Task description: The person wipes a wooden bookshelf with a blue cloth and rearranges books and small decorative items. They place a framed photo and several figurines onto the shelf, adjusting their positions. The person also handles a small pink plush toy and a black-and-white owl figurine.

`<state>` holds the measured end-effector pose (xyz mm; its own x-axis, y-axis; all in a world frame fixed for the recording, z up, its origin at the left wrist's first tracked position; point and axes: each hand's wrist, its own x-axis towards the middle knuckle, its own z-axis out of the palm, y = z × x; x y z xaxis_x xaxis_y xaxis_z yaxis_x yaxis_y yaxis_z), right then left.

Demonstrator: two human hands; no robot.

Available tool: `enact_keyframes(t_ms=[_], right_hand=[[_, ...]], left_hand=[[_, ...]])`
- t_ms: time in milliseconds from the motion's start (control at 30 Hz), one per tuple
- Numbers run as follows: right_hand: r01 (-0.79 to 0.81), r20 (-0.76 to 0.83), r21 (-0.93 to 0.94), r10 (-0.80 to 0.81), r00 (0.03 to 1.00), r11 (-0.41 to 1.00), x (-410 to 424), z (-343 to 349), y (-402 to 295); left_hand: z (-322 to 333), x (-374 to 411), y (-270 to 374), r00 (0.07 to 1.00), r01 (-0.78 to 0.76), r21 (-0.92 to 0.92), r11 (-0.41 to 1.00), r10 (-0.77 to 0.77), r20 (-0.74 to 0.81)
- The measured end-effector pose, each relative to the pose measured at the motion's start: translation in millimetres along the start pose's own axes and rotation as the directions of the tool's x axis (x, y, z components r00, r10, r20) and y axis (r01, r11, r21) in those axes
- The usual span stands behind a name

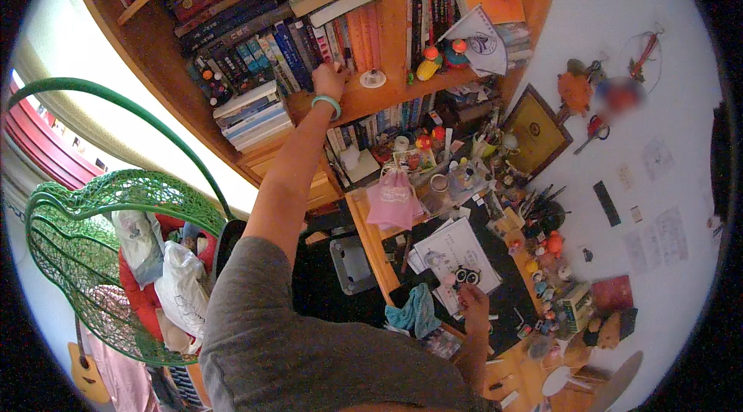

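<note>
My left hand (329, 82), with a pale green bangle (326, 103) at the wrist, reaches onto a bookshelf. Its fingers are at the foot of a row of upright books (296, 52). Whether they grip anything is too small to tell. A small white round stand (372, 78) is on the shelf just right of it. Over the desk, my right hand (475, 301) holds a small object with two black-and-white round eyes (466, 276). Beneath that object lie white sheets with drawings (455, 249).
A pink drawstring pouch (395, 197) hangs at the desk's edge. Teal cloth (417, 310) lies near my right hand. Figurines (545, 272) and brushes in a dark holder (545, 211) line the wall side. A green woven hanging chair (75, 243) with bags stands at left.
</note>
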<state>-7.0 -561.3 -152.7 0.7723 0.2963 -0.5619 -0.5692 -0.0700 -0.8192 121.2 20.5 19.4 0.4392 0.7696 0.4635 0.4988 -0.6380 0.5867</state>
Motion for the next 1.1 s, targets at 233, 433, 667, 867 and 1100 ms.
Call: enact_keyframes(t_ms=[233, 433, 667, 867, 1100], right_hand=[[-0.03, 0.039, 0.056, 0.028, 0.999, 0.998, 2.8, 4.2, 18.1], [-0.004, 0.044, 0.055, 0.001, 0.999, 0.998, 4.4, 9.0, 24.8], [-0.035, 0.023, -0.024, 0.036, 0.999, 0.999, 7.6, 11.6, 26.7], [0.001, 0.049, 0.062, -0.005, 0.999, 0.998, 10.3, 4.3, 34.9], [0.036, 0.054, -0.004, -0.036, 0.998, 0.999, 19.3, -3.8, 50.5]], left_hand=[[-0.8, 3.6, 4.0, 0.998, 0.049, 0.039, 0.998, -0.051, 0.048], [-8.5, 1.6, 3.6, 0.996, 0.023, 0.023, 0.999, -0.025, 0.089], [5.5, 5.5, -6.8, 0.997, -0.068, 0.145, 0.987, 0.064, 0.036], [21.5, 11.6, -15.7, 0.999, 0.039, 0.025, 0.999, -0.039, -0.002], [33.0, 14.9, -24.2, 0.994, 0.106, -0.03, 0.994, -0.106, -0.029]])
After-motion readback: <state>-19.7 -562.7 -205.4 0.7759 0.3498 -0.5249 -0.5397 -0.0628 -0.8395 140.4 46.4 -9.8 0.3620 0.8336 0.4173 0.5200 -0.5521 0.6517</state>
